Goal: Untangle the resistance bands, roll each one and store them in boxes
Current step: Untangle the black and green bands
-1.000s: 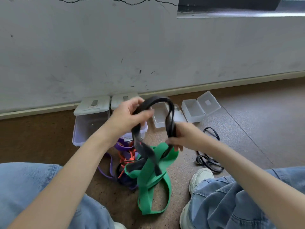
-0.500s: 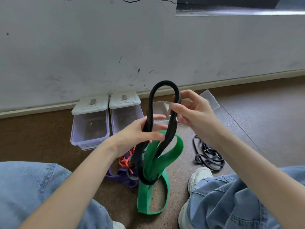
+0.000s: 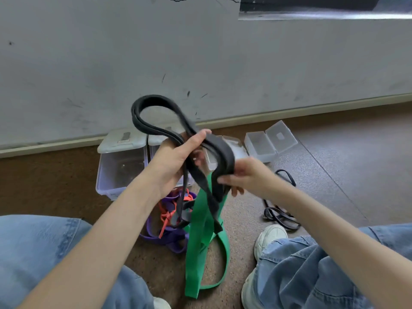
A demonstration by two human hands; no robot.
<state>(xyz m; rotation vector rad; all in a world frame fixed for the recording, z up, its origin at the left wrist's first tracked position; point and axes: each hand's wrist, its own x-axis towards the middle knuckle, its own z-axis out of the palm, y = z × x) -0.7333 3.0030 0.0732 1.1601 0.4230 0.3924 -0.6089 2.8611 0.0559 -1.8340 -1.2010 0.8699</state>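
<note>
A black resistance band (image 3: 156,117) is lifted above the floor, its loop arching up to the left. My left hand (image 3: 176,159) grips its strands at the crossing. My right hand (image 3: 243,177) pinches a folded part of the same band lower right. The band's lower end hangs through a wide green band (image 3: 200,237), which droops to the floor. A purple band (image 3: 169,239) and a thin orange band (image 3: 166,214) lie tangled under it.
Two lidded clear boxes (image 3: 121,166) stand by the wall behind my hands. Two small open boxes (image 3: 263,143) lie to the right. A thin dark band (image 3: 278,216) lies loose near my white shoe (image 3: 270,239). My knees in jeans flank the pile.
The black loop has swung over to the left. My left hand rose to grip the crossing; my right hand dropped lower right, pinching a fold of the band.
</note>
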